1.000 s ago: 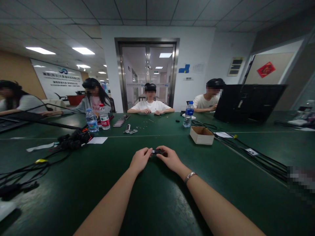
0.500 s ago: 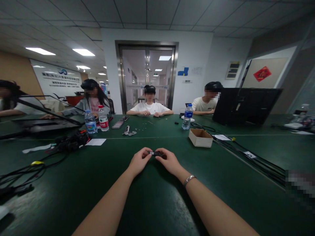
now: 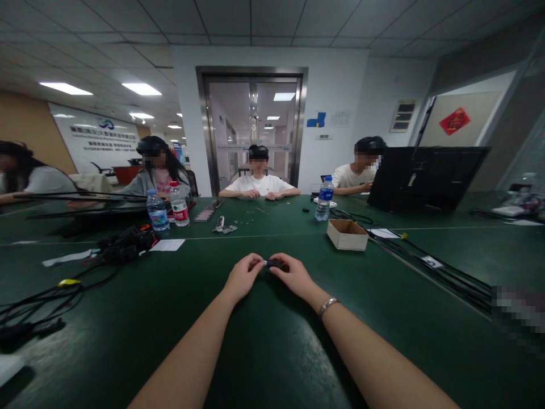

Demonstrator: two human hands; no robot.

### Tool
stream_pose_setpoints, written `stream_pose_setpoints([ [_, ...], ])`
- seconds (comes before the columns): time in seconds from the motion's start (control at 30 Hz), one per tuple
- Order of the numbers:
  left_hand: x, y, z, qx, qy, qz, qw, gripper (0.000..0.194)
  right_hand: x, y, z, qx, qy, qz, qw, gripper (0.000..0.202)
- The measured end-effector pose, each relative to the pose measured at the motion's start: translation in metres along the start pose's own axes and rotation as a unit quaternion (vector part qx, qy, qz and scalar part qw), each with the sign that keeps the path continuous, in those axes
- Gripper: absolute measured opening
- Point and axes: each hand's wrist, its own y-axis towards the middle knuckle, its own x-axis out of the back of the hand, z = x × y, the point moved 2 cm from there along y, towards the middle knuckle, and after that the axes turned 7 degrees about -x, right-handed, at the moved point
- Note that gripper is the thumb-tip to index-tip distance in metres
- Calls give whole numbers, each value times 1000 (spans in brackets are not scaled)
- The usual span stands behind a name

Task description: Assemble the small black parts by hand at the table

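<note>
Just above the green table [image 3: 272,341], my two hands meet over a small black stick-like object [image 3: 271,263] with a silvery end. Its exact kind is too small and covered to make out. The fingers of my left hand [image 3: 244,276] are pinched at the silvery end. Fingers and thumb of my right hand [image 3: 293,274] close around the black part. A silver bracelet [image 3: 328,307] circles my right wrist. Beyond my hands, to the right, is an open cardboard box [image 3: 347,235].
Two bottles [image 3: 158,213] stand at the left, and a blue-labelled bottle [image 3: 325,199] is right of centre. Black cables [image 3: 426,264] run along the right; a cable bundle [image 3: 123,245] lies left. A black monitor [image 3: 426,177] stands at the back right. Several people sit opposite.
My hands keep almost the same hold on the black object. The dark flat panel at the far left has tilted down flatter. At the right, a person's hand has risen slightly.
</note>
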Motion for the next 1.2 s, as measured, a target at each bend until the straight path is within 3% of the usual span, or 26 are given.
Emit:
stream_pose_setpoints([
  [0.3,0,1,4,6,-36,-3,999,19,1,-3,4,-8,-24,9,1000,25],
  [0.6,-1,0,5,60,13,2,998,38,3,-5,9,-14,-24,18,999,24],
  [0.77,-2,1,5,22,-26,10,999,20,2,-5,8,-8,-27,7,1000,23],
  [1.03,-2,1,9,15,-49,9,999,20,0,-3,3,1,-25,11,1000,23],
  [1.13,-2,1,7,17,-9,9,1000,21,0,-2,2,2,-21,11,1000,22],
  [1.2,-1,1,5,25,48,9,999,32,0,-2,3,2,-18,16,1000,23],
])
